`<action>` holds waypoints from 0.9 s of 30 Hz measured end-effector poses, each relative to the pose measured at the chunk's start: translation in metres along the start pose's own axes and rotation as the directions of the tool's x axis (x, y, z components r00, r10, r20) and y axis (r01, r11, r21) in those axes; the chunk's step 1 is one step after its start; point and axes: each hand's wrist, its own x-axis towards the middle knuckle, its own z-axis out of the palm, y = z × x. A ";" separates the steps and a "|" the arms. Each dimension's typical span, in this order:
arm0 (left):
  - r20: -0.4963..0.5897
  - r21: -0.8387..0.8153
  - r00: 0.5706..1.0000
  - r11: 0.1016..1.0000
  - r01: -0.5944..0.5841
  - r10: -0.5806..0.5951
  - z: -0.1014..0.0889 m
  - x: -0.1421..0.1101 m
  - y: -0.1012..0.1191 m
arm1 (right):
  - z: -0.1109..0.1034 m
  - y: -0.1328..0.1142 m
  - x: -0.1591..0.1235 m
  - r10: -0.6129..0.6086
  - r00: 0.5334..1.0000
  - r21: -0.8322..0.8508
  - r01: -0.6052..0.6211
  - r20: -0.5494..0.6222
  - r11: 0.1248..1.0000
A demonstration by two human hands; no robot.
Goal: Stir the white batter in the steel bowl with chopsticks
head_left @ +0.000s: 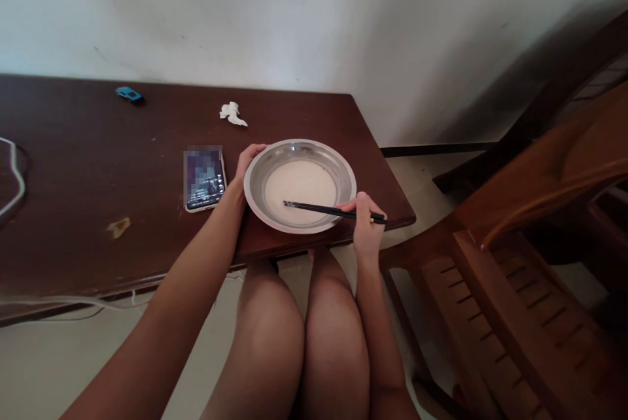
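A wide metal bowl stands at the front edge of the table near its right end. Inside lies a pale, creamy liquid. My left hand grips the bowl's left rim, its fingers partly hidden behind the rim. In my right hand is a pair of black chopsticks, held closed together and pointing left across the bowl. Their tips look wet and pale, over or in the liquid; I cannot tell which.
On the dark wooden table are a phone, crumpled tissue, a blue toy car and a brownish scrap. White cables lie at the left. A wooden chair stands on the right; a wall rises behind.
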 end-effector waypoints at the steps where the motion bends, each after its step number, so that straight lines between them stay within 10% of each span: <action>1: 0.005 0.002 1.000 1.000 -0.005 0.005 0.000 0.000 0.000 | 0.001 -0.001 0.000 -0.014 0.999 -0.033 0.015 0.032 0.999; 7: 0.013 0.002 1.000 1.000 0.003 -0.003 0.001 -0.001 0.000 | -0.001 -0.002 0.001 -0.041 0.979 -0.013 0.039 -0.197 0.999; 12: 0.031 0.000 0.999 1.000 0.026 -0.026 0.001 -0.004 0.001 | 0.000 -0.002 0.000 -0.012 0.998 -0.035 0.014 0.056 0.999; 18: 0.021 0.041 1.000 0.999 0.016 -0.017 0.000 -0.003 0.000 | -0.002 -0.001 0.001 -0.026 0.987 -0.013 0.024 -0.157 1.000; 23: 0.013 0.041 1.000 0.999 0.005 -0.005 -0.001 -0.001 -0.001 | -0.001 -0.003 0.001 0.023 0.999 -0.078 -0.020 0.029 0.997; 27: -0.004 0.055 1.000 0.998 -0.006 0.006 -0.001 -0.001 -0.001 | -0.002 -0.002 0.002 0.010 0.996 -0.099 -0.019 -0.086 0.995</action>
